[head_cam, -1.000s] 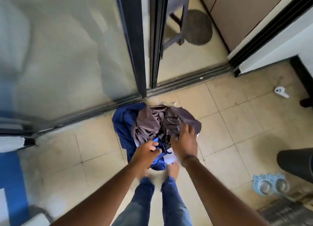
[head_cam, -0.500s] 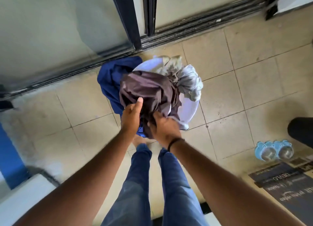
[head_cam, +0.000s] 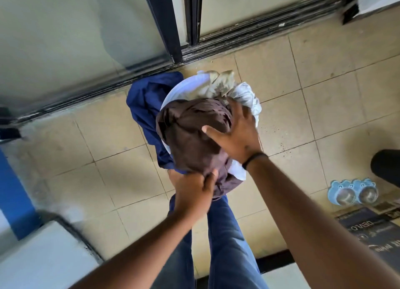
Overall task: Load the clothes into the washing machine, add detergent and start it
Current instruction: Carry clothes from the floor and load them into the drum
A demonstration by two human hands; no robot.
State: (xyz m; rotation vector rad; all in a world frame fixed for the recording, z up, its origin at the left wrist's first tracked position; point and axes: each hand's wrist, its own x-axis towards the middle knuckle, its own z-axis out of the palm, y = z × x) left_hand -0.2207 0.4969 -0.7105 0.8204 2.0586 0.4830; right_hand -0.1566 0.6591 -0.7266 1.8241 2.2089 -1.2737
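Left hand point(head_cam: 195, 189) gripping brown garment point(head_cam: 194, 132), right hand point(head_cam: 236, 132) spread on it

Three garments point(head_cam: 192, 135) (brown, blue, pale), one white basin point(head_cam: 184, 87), two hands point(head_cam: 233, 137).

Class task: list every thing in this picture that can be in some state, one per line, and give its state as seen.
brown garment: bunched, held over the basin
left hand: grips the garment's lower edge
right hand: fingers spread on the garment's top
white basin: on the floor, holding clothes
blue garment: draped over the basin's rim
pale cloth: crumpled in the basin
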